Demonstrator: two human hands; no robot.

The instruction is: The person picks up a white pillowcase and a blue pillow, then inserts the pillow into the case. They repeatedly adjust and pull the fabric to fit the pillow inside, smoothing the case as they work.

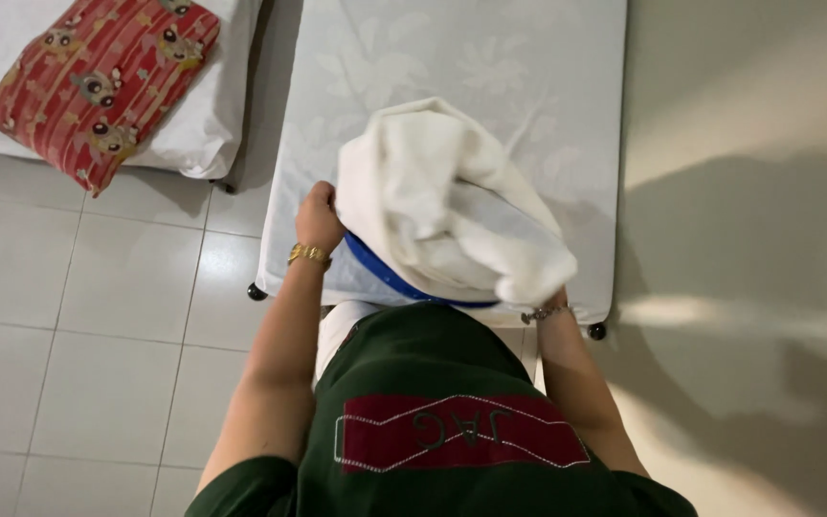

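Pillowcase-type white cloth [433,182] is bunched up over what looks like a pillow with a blue edge [375,268], held up just above the near end of the bare mattress [452,57]. It's soft and floppy stuff, probably light, and it folds and sags wherever it isn't supported, so I'd guess it handles like any limp cotton: no slipping out of the grip, but it'll droop and twist if held at one spot only. Best places to take hold look like the two lower sides or the open hem, one on each side, so the fabric stays spread.

Left hand [318,215] is at the left edge of the bundle, fingers curled in and clamped onto the cloth, gold bracelet [308,255] on that wrist. Right hand [552,292] is mostly buried under the fabric at the lower right; only the wrist with a thin silver bracelet [543,312] shows, so I honestly can't tell what those fingers are doing, though that side of the bundle seems to rest on it.

Further out: the mattress sits on a frame with small black casters [596,331], pale tiled floor [98,316] to the left, and another bed with a red patterned pillow [98,81] at the top left corner.
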